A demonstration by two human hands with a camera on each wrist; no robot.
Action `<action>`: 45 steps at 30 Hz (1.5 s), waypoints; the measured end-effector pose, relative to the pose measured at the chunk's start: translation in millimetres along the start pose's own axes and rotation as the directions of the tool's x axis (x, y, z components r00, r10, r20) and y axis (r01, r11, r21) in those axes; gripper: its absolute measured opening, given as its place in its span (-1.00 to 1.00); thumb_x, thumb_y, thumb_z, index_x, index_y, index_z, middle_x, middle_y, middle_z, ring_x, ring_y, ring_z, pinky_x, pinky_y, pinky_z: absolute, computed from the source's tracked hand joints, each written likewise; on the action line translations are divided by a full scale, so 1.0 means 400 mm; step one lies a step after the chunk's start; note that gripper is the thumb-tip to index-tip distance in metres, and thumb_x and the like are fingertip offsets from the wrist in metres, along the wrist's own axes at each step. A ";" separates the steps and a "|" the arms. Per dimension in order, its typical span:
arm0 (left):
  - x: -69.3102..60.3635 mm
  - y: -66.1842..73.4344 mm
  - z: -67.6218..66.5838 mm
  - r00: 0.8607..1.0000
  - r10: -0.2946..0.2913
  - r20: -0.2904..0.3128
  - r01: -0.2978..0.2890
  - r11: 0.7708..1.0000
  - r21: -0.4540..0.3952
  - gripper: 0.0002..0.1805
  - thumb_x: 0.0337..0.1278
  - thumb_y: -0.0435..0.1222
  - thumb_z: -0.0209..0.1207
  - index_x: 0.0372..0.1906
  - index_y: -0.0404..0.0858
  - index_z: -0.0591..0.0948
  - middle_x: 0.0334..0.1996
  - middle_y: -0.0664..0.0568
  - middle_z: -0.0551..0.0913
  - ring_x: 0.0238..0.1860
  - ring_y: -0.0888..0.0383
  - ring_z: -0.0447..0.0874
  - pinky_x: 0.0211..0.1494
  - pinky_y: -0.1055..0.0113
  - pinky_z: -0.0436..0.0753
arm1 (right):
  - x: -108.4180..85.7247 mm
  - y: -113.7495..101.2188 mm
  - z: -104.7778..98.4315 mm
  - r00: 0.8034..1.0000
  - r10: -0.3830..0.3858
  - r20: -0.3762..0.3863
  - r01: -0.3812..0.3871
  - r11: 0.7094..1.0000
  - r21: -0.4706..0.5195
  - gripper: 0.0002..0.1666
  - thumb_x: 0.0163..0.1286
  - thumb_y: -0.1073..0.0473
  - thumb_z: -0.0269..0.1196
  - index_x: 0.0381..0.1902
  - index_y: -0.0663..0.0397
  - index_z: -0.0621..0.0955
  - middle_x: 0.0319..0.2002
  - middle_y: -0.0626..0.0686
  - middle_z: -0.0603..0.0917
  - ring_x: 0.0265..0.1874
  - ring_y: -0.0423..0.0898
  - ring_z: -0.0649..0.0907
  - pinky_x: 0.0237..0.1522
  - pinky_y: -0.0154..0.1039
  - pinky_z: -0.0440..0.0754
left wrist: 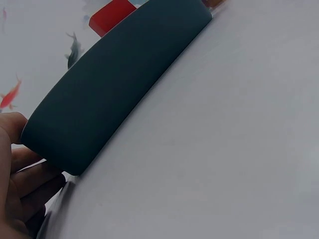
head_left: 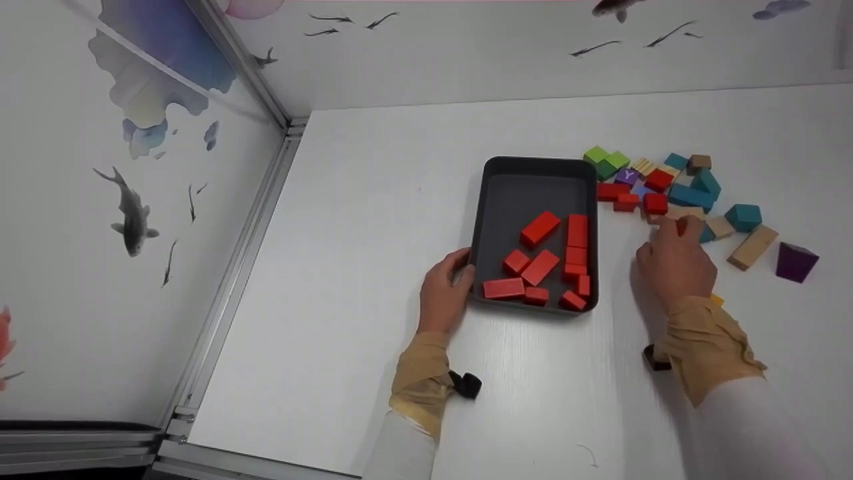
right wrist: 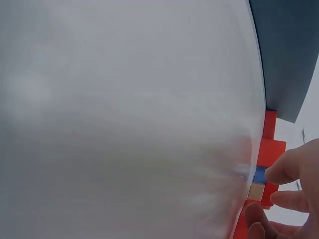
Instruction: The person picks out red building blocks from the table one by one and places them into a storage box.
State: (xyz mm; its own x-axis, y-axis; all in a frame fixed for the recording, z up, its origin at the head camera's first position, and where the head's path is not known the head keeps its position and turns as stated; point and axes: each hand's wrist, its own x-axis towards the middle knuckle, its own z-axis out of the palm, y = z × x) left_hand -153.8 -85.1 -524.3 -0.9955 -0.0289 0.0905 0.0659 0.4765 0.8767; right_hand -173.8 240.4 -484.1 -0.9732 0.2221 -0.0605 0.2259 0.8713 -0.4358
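Note:
A dark grey rectangular tray [head_left: 533, 193] holds several red wooden blocks, mostly toward its near end and right side. My left hand [head_left: 446, 293] grips the tray's near left corner; in the left wrist view the thumb lies at the tray wall [left wrist: 114, 84] with the fingers below. To the right of the tray, my right hand [head_left: 678, 263] reaches down into a pile of coloured blocks. A red block [head_left: 681, 227] shows at its fingertips. Thumb and fingers stand apart in the right wrist view, close to red blocks [right wrist: 271, 152] and a blue block [right wrist: 260, 175].
Green blocks [head_left: 606, 160], teal blocks [head_left: 692, 196], plain wooden blocks [head_left: 753, 247] and a purple block [head_left: 796, 262] lie right of the tray. A yellow piece [head_left: 717, 300] shows beside the right wrist. A metal frame [head_left: 233, 253] edges the white table [head_left: 346, 267] on the left.

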 end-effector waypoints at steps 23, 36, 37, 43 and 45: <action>0.001 0.000 -0.002 1.000 0.012 -0.002 -0.012 1.000 0.004 -0.65 0.17 -0.06 0.03 0.07 0.09 0.49 -0.03 0.36 0.49 0.07 0.40 0.35 0.13 0.41 0.33 | -0.008 -0.010 0.014 0.997 0.006 0.080 -0.005 1.000 -0.008 -0.51 0.29 0.16 0.09 0.11 0.31 0.32 -0.07 0.37 0.20 -0.34 0.25 0.44 -0.26 0.15 0.48; -0.001 -0.001 -0.004 1.000 0.002 0.000 -0.002 1.000 0.006 -0.64 0.17 -0.07 0.04 0.08 0.07 0.48 -0.03 0.37 0.49 0.07 0.42 0.35 0.12 0.43 0.33 | -0.012 -0.010 0.000 0.983 -0.003 0.181 -0.028 0.986 0.166 -0.38 0.09 0.29 0.27 0.10 0.21 0.30 0.01 0.36 0.20 -0.08 0.26 0.31 -0.11 0.17 0.44; -0.002 -0.001 -0.004 1.000 0.001 0.001 -0.001 1.000 0.006 -0.64 0.17 -0.07 0.04 0.09 0.07 0.48 -0.03 0.37 0.49 0.07 0.43 0.35 0.12 0.44 0.33 | -0.013 -0.009 0.000 0.985 -0.002 0.171 -0.030 0.982 0.185 -0.38 0.10 0.28 0.28 0.10 0.21 0.30 0.02 0.36 0.20 -0.06 0.25 0.30 -0.10 0.16 0.44; -0.004 0.003 -0.004 1.000 -0.006 -0.001 0.006 1.000 0.004 -0.64 0.16 -0.06 0.04 0.08 0.08 0.49 -0.03 0.39 0.49 0.06 0.44 0.35 0.11 0.45 0.32 | -0.020 -0.026 0.004 0.994 -0.069 0.080 0.043 0.956 0.289 -0.45 0.18 0.10 0.24 0.08 0.14 0.32 0.04 0.23 0.28 -0.02 0.15 0.33 -0.06 0.09 0.45; -0.003 0.004 -0.002 1.000 -0.009 -0.001 0.009 1.000 0.010 -0.65 0.16 -0.05 0.04 0.08 0.09 0.49 -0.03 0.40 0.49 0.06 0.44 0.34 0.12 0.45 0.32 | -0.023 -0.038 0.007 0.994 -0.102 0.045 0.083 0.945 0.318 -0.48 0.21 0.03 0.21 0.07 0.08 0.35 0.01 0.15 0.33 -0.06 0.09 0.38 -0.06 0.04 0.46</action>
State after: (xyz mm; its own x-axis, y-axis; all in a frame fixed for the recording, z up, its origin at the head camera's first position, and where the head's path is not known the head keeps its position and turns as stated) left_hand -152.5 -85.2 -522.6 -0.9960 -0.0346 0.0828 0.0558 0.4848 0.8728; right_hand -168.4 223.8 -479.5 -0.9921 0.1120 -0.0561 0.1190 0.7024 -0.7018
